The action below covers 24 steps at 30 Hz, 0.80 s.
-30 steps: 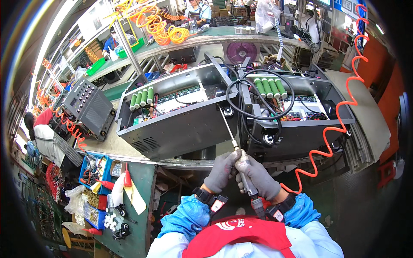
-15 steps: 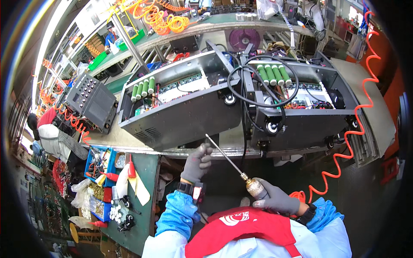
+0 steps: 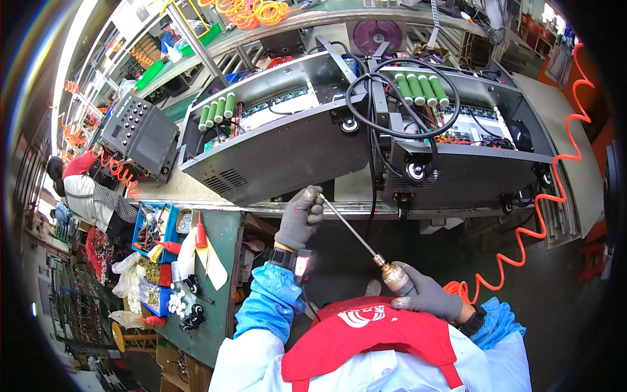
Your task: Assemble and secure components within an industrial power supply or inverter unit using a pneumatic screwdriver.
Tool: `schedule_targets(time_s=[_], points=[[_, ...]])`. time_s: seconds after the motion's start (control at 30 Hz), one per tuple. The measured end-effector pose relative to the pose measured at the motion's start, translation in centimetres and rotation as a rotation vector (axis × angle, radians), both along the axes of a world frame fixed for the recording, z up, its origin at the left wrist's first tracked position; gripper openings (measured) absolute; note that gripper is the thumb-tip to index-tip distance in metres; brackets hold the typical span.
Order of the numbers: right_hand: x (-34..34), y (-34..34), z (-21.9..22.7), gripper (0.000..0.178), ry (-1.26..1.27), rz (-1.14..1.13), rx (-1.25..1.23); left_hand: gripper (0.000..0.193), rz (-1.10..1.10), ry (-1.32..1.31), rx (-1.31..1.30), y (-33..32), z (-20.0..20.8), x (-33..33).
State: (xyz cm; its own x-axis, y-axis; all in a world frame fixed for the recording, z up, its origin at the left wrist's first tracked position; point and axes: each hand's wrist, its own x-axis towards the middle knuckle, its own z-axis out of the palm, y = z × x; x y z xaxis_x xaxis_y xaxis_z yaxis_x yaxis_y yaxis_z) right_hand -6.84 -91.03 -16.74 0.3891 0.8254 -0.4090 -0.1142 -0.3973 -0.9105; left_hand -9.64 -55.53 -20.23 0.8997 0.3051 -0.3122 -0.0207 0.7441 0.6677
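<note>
Gloves cover both our hands, grey knit ones, and between them we hold a long-shafted screwdriver (image 3: pixel 366 247) slanting below the near edge of the bench (image 3: pixel 366 209). Our left hand (image 3: pixel 299 219) has its fingers (image 3: pixel 313 199) pinched shut around the tip of the thin metal shaft, right at the bench's front edge. Our right hand (image 3: pixel 424 294) sits lower, close to our chest, its fingers curled tight about the tool's brass-coloured collar and handle. An orange coiled air hose (image 3: pixel 542 215) runs from near our right wrist up past the right end of the bench.

On the bench stand two open black metal chassis. The left chassis (image 3: pixel 281 144) is tilted toward us, with a row of green cylinders (image 3: pixel 217 111) at its far left corner. The right chassis (image 3: pixel 457 150) carries its own row of green cylinders (image 3: pixel 421 88) near the back, and a loop of black cable (image 3: pixel 392 130) hangs over its front. Toward the left end of the bench rests a grey control box (image 3: pixel 140 134). Below the bench's left front corner, a green side shelf (image 3: pixel 222 274) holds small parts and red-handled tools (image 3: pixel 199 232).
</note>
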Motion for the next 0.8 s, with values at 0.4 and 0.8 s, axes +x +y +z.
schedule_targets(time_s=[0.4, 0.8], points=[[1.1, -0.7, -0.2, 0.096, -0.104, 0.027, -0.076, 0.023, -0.110, 0.030, 0.844, 0.9, 2.0, 1.5], [3.0, -1.1, 0.3, 0.073, 0.713, 0.005, 0.181, 0.024, -0.301, -0.012, 0.642, 2.7, 2.1, 4.1]])
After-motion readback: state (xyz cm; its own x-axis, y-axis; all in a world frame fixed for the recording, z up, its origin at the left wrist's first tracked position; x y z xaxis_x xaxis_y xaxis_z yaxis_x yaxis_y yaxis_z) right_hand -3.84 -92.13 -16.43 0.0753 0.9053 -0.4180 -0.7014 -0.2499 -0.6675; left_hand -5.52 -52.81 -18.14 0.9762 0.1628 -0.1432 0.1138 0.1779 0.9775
